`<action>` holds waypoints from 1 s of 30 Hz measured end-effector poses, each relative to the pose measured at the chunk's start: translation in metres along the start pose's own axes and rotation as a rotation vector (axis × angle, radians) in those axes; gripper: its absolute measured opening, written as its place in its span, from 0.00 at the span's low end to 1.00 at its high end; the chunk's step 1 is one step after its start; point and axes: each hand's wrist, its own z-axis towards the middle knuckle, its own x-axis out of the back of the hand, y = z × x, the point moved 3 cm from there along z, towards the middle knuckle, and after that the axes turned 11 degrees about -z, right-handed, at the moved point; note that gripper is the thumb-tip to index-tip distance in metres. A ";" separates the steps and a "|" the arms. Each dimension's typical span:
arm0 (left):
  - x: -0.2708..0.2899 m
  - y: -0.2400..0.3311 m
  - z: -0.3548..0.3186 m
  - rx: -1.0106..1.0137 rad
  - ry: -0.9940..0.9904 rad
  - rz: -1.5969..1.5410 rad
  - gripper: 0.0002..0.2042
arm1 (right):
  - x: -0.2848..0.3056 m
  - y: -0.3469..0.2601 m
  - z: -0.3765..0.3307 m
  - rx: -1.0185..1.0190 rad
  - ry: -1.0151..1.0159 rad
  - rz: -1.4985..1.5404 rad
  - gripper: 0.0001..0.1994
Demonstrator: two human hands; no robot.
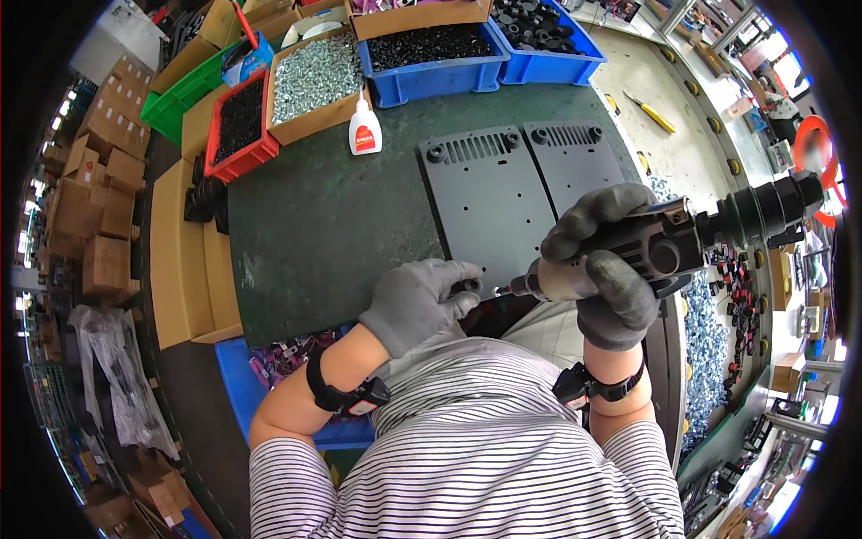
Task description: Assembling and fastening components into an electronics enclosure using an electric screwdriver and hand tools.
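Observation:
My left hand (pixel 415 304), in a grey glove, pinches a small black round foot (pixel 466 286) at the near edge of a dark grey metal plate (pixel 489 211). My gloved right hand (pixel 611 269) is closed round a power screwdriver (pixel 664 250), held almost level with its nose toward the left. A small shiny piece shows at its bit (pixel 503 291), close beside the foot; whether they touch I cannot tell. Round black feet (pixel 437 154) sit at the plate's far corners. To its right lies a second slotted plate (pixel 575 166), partly hidden by my right hand.
A white glue bottle (pixel 365 130) stands on the dark green table (pixel 332 225). Behind are a red bin (pixel 242 162), a carton of silvery screws (pixel 314 76) and blue bins (pixel 431 83) of black parts. Yellow-handled pliers (pixel 655 115) lie at the far right.

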 end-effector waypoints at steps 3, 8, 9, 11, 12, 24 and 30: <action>-0.008 -0.002 -0.003 0.055 -0.022 0.063 0.18 | -0.008 0.009 0.004 0.019 -0.055 -0.107 0.23; -0.010 -0.004 -0.001 0.020 -0.002 0.136 0.17 | -0.023 0.025 0.009 -0.048 -0.164 -0.091 0.20; -0.010 -0.004 -0.001 0.003 0.007 0.140 0.16 | -0.025 0.027 0.013 -0.024 -0.200 -0.142 0.20; -0.012 -0.007 -0.002 0.019 -0.010 0.175 0.16 | -0.029 0.031 0.019 0.028 -0.267 -0.216 0.21; -0.012 -0.007 -0.003 -0.009 0.005 0.161 0.16 | -0.030 0.035 0.016 -0.090 -0.189 -0.140 0.17; -0.013 -0.009 -0.004 -0.077 0.018 0.251 0.18 | -0.030 0.043 0.033 -0.115 -0.284 -0.445 0.11; -0.018 -0.010 -0.003 -0.078 0.047 0.218 0.16 | -0.035 0.042 0.036 -0.056 -0.450 -0.360 0.13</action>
